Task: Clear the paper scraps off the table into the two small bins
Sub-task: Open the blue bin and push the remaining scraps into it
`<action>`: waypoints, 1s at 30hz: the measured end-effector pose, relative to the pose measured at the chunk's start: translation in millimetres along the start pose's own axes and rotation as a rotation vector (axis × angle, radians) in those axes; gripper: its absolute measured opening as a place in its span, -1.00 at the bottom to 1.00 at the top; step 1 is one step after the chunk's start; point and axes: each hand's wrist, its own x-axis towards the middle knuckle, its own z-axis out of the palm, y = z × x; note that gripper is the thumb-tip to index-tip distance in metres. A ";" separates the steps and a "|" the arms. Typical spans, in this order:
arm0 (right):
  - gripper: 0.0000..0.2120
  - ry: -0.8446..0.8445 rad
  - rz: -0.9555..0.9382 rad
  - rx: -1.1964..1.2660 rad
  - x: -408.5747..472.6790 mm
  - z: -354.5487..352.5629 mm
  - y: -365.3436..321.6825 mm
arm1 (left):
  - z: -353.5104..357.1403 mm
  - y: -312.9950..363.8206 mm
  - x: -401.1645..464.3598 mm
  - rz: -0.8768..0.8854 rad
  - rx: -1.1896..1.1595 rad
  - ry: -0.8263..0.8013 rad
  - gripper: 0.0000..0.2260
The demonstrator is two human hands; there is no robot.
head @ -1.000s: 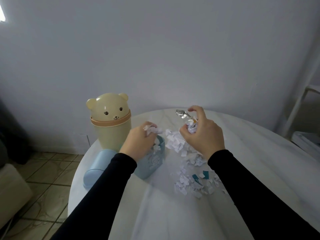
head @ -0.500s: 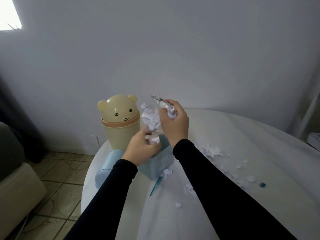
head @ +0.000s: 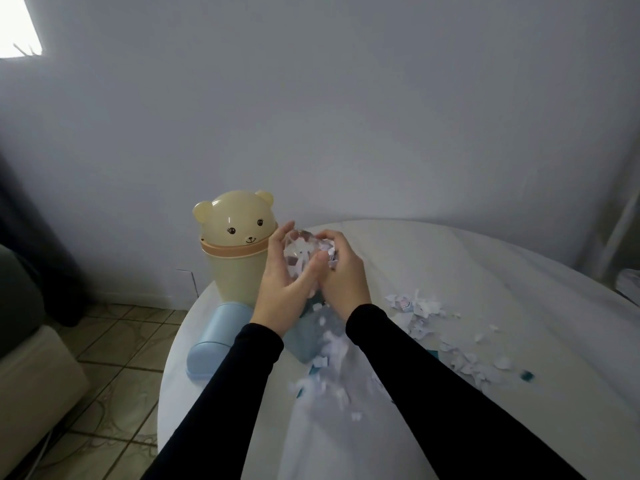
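My left hand and my right hand are cupped together around a wad of white paper scraps with a bit of clear wrapper, held above the small blue bin. Blurred scraps are falling from the hands past the blue bin onto the white table. More white and teal scraps lie scattered on the table to the right of my right arm. The yellow bear-shaped bin stands with its lid shut just left of my hands.
A light blue lid lies on its side near the table's left edge, in front of the bear bin. Tiled floor and a cushion are to the left below the table. A grey wall stands close behind.
Both hands have come together and risen beside the bear bin, cupping the wad. Scraps now spill down over the blue bin and onto the table in front.
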 end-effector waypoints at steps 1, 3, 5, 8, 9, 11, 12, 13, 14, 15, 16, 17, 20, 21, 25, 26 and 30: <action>-0.80 -0.037 -0.029 -0.051 -1.3 -2.1 1.0 | 0.9 -1.9 2.0 0.011 0.046 0.004 -0.55; -0.81 -0.088 -0.140 -0.178 -3.5 -7.2 4.2 | 0.0 -6.4 7.4 0.007 0.116 0.032 -0.67; -0.80 -0.137 -0.239 -0.307 -5.3 -11.2 8.9 | -2.7 -11.7 10.9 0.009 0.164 0.047 -0.78; -0.71 -0.206 -0.358 -0.465 -8.5 -12.5 17.5 | -5.7 -16.7 11.8 0.041 0.258 -0.008 -0.85; -0.67 -0.221 -0.389 -0.503 -9.8 -12.5 20.7 | -6.3 -15.9 11.6 0.038 0.259 -0.048 -0.81; -0.64 -0.234 -0.419 -0.542 -11.3 -14.3 24.2 | -6.7 -11.4 9.8 -0.003 0.235 -0.139 -0.63; -0.64 -0.240 -0.426 -0.555 -11.6 -16.0 24.1 | -7.8 -10.8 9.2 -0.024 0.262 -0.180 -0.56; -0.65 -0.244 -0.435 -0.576 -11.8 -18.2 23.2 | -8.8 -10.1 8.1 -0.037 0.333 -0.218 -0.52; -0.64 -0.246 -0.452 -0.614 -11.8 -20.5 21.8 | -10.4 -11.0 8.4 -0.055 0.421 -0.244 -0.52; -0.62 -0.247 -0.465 -0.664 -11.9 -22.6 20.8 | -11.9 -10.9 8.5 -0.075 0.489 -0.263 -0.53; -0.60 -0.249 -0.467 -0.709 -11.3 -24.7 19.4 | -13.6 -11.5 9.5 -0.097 0.529 -0.276 -0.53; -0.58 -0.256 -0.457 -0.732 -10.6 -27.0 18.7 | -14.5 -11.1 10.6 -0.117 0.538 -0.289 -0.56; -0.53 -0.284 -0.421 -0.668 -9.6 -34.9 19.6 | -16.6 -6.2 15.0 -0.150 0.469 -0.348 -0.70; -0.52 -0.293 -0.408 -0.620 -9.5 -37.6 20.3 | -17.3 -3.4 16.0 -0.134 0.486 -0.373 -0.69; -0.61 -0.284 -0.323 -0.457 -10.5 -43.6 23.1 | -17.8 0.4 19.3 -0.009 0.716 -0.393 -0.64; -0.63 -0.269 -0.300 -0.447 -11.3 -44.1 23.6 | -17.2 -0.8 19.6 -0.011 0.755 -0.379 -0.64; -0.70 -0.176 -0.251 -0.385 -18.7 -47.7 21.8 | -12.9 -4.9 15.7 -0.034 0.860 -0.375 -0.69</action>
